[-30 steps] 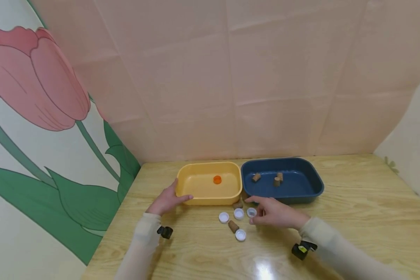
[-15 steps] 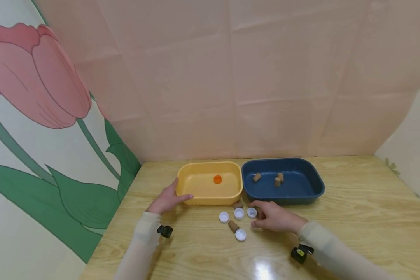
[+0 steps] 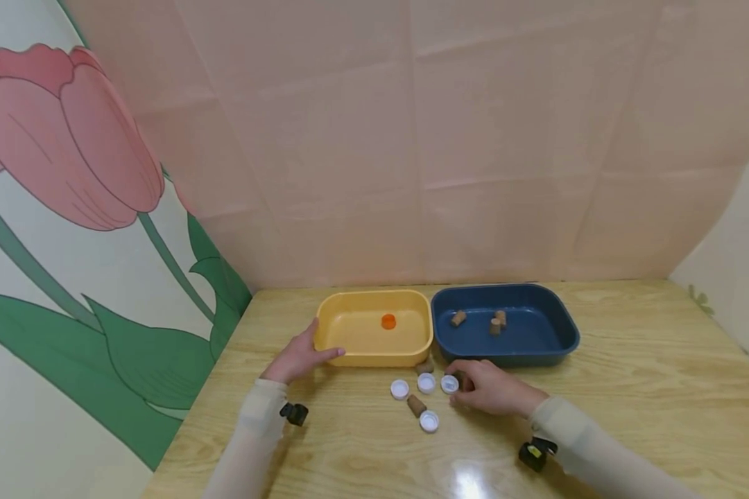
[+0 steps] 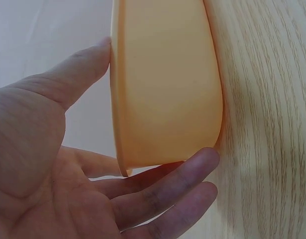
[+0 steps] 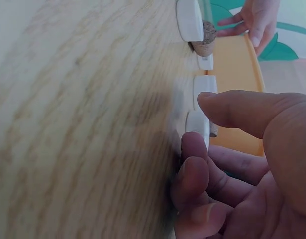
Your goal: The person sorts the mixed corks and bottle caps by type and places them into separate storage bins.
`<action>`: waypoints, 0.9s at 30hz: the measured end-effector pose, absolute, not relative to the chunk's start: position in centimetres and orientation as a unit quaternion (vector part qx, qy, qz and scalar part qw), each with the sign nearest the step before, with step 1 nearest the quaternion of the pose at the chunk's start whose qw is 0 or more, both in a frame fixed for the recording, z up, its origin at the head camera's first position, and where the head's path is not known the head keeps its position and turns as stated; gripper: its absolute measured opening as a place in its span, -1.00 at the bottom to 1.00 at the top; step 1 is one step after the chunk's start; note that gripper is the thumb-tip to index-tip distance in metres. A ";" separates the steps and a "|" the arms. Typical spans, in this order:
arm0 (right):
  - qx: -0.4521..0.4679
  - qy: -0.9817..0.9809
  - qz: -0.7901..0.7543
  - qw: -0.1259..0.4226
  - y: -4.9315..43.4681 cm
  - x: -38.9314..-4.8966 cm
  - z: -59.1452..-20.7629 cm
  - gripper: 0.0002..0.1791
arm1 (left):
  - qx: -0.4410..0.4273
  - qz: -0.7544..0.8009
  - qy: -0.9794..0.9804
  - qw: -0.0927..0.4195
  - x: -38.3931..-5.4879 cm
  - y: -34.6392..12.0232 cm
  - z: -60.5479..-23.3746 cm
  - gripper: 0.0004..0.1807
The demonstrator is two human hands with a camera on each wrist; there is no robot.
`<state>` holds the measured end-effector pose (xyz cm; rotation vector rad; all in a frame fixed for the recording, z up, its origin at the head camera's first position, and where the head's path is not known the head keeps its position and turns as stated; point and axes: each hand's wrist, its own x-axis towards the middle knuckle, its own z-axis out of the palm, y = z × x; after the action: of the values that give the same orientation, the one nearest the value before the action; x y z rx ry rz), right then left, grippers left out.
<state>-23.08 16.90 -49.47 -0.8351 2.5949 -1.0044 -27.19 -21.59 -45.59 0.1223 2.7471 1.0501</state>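
Observation:
My left hand (image 3: 299, 355) holds the near left corner of a yellow tray (image 3: 374, 360). In the left wrist view the thumb presses the rim while the fingers bend around the wall. With thumb and fingertips my right hand (image 3: 494, 388) pinches the rightmost white bottle cap (image 3: 449, 384), which lies hollow side up at table level. Beside it are more white caps (image 3: 426, 382), a cork (image 3: 416, 405) among them. Another cork (image 3: 424, 366) lies against the tray's near wall. An orange cap (image 3: 388, 321) sits inside the yellow tray.
A dark blue tray (image 3: 539, 336) stands right beside the yellow one, with several corks (image 3: 496, 326) in it. The wooden table (image 3: 349, 443) backs onto a pink cloth-like covering (image 3: 349, 173). A painted wall (image 3: 100, 166) rises at the left.
My right hand has drawn back slightly from the blue tray, and its thumb and fingers have closed in on the rightmost white cap. The left hand keeps its place on the yellow tray.

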 end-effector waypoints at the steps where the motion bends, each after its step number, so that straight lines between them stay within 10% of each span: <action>1: -0.286 0.888 -0.342 0.115 16.9 -23.1 -49.5 -0.64 | 0.042 0.356 0.928 0.099 -27.2 -21.6 -45.6 0.17; 27: -0.296 0.892 -0.324 0.105 16.3 -23.1 -49.4 -0.80 | 0.041 0.351 0.932 0.085 -26.7 -21.4 -45.5 0.13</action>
<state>-23.08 16.29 -49.45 -0.8738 2.6301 -0.9538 -26.71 -21.38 -45.53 0.1209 2.7779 1.0450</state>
